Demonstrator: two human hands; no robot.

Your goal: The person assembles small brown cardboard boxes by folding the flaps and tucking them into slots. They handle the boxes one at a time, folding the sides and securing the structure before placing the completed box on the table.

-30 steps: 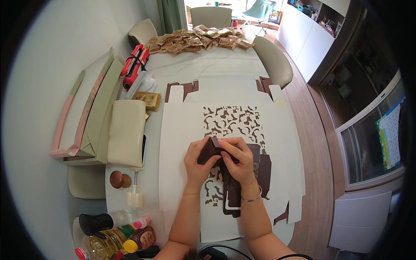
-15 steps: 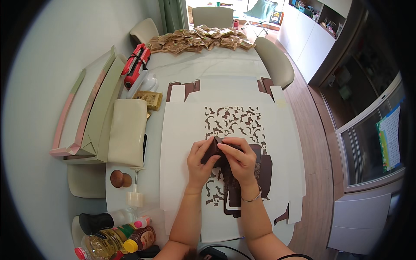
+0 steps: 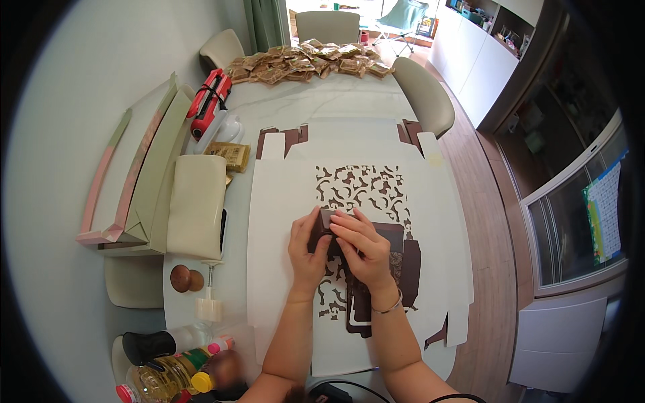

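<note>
A small dark brown cardboard box (image 3: 327, 219) is held upright between both hands above the middle of the table. My left hand (image 3: 307, 254) is closed around its left side, thumb on the near face. The fingers of my right hand (image 3: 366, 252) lie over its top and right side, pressing on it; they hide much of the box. Beneath my right hand, flat dark brown box blanks (image 3: 412, 265) lie in a stack. They rest on a large unfolded white cardboard sheet (image 3: 282, 195) with a curly cut-out pattern.
Small wrapped packets (image 3: 295, 65) are heaped at the far end. Along the left stand a red tool (image 3: 209, 104), a cream case (image 3: 198, 201), a wooden knob-shaped piece (image 3: 186, 278) and an oil bottle (image 3: 164, 383). Chairs, one at the right (image 3: 422, 97), stand around the table.
The box has turned slightly and moved a little left. My right fingers have shifted left and now lie flatter over its top.
</note>
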